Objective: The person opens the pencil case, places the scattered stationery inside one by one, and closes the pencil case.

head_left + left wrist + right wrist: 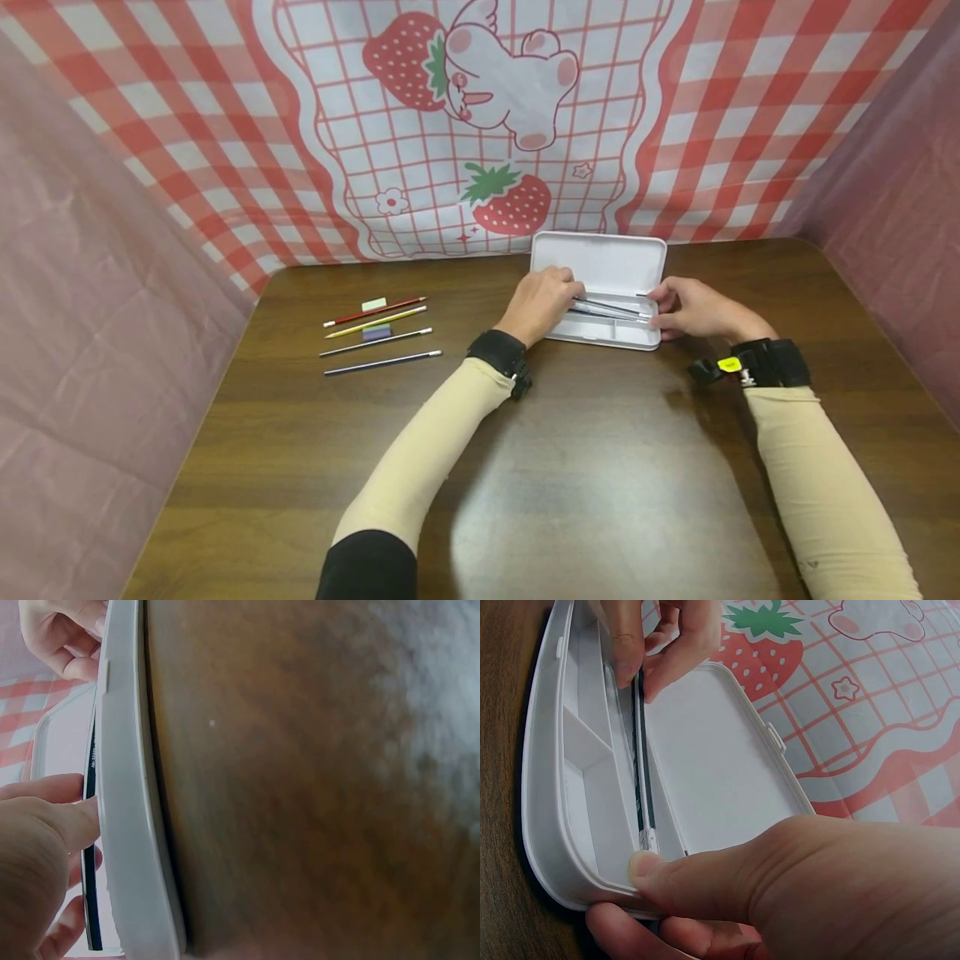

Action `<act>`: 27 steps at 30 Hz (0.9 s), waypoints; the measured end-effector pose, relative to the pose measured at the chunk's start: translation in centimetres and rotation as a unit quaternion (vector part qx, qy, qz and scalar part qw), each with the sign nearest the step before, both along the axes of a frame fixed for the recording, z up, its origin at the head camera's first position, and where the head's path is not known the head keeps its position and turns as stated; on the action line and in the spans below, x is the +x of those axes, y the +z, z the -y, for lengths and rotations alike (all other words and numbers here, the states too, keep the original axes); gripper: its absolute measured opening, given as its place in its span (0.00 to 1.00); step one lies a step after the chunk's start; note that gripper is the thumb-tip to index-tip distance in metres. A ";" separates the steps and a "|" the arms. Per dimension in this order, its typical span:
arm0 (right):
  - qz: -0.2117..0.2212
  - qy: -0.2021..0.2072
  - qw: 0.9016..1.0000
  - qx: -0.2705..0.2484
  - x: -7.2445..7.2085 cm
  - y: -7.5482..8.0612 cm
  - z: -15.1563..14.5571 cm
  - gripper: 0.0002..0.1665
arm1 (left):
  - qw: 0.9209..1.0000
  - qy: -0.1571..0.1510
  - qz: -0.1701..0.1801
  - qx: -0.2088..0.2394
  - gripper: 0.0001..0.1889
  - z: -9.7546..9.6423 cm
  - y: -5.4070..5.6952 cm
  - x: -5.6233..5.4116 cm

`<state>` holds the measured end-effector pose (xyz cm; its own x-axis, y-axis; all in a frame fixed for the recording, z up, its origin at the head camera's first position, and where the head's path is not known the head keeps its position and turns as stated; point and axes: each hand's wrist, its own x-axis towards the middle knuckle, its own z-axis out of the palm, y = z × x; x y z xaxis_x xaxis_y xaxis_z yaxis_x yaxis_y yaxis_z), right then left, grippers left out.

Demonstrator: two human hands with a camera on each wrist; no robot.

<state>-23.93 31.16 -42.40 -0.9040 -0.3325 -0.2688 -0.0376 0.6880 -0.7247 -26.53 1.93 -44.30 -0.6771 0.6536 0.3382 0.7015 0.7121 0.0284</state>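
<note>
**White pencil case, lid raised, with loose pencils and erasers on a wood counter**

Edges and room: The counter (600,467) is bounded at the back by a red-and-white checked cloth (210,108) and at the sides by two pink drapes (97,292). The pencil case (636,335) is placed near the back edge, right of centre, its lid (600,262) raised beside the cloth. A wide stretch of wood is left between the case and the loose pencils; more room is given toward the front, between the two forearms.

Count, left part of the counter: four pencils, set in a slanted row: one red pencil (375,312), one yellow pencil (376,322), one dark pencil (377,342), one blue pencil (383,363). Two erasers: a pale green eraser (373,305), placed just behind the red pencil; a purple eraser (377,333), placed between the yellow and dark ones.

Container: one case. Its front strip is split by a divider (589,733); a striped pencil (640,750) is laid along the long compartment behind. The full number held there cannot be told.

Hands: The striped pencil is pinched between thumb and bent fingers of the left hand (542,302). The case's right end is gripped by the right hand (697,308), thumb over the rim, fingers outside.
</note>
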 end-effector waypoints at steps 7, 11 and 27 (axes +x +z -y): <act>0.000 -0.002 1.000 0.007 0.0 -0.1 -0.1 0.28 | 1.000 0.020 0.001 -0.019 0.14 -0.4 -0.3 0.0; 0.002 -0.005 1.000 0.004 -0.1 -0.1 0.0 0.28 | 0.999 0.032 0.007 -0.031 0.15 -0.5 -0.3 0.0; 0.002 -0.003 1.000 0.008 -0.1 0.0 0.1 0.28 | 0.995 0.038 0.072 -0.055 0.17 -1.1 -3.3 -2.7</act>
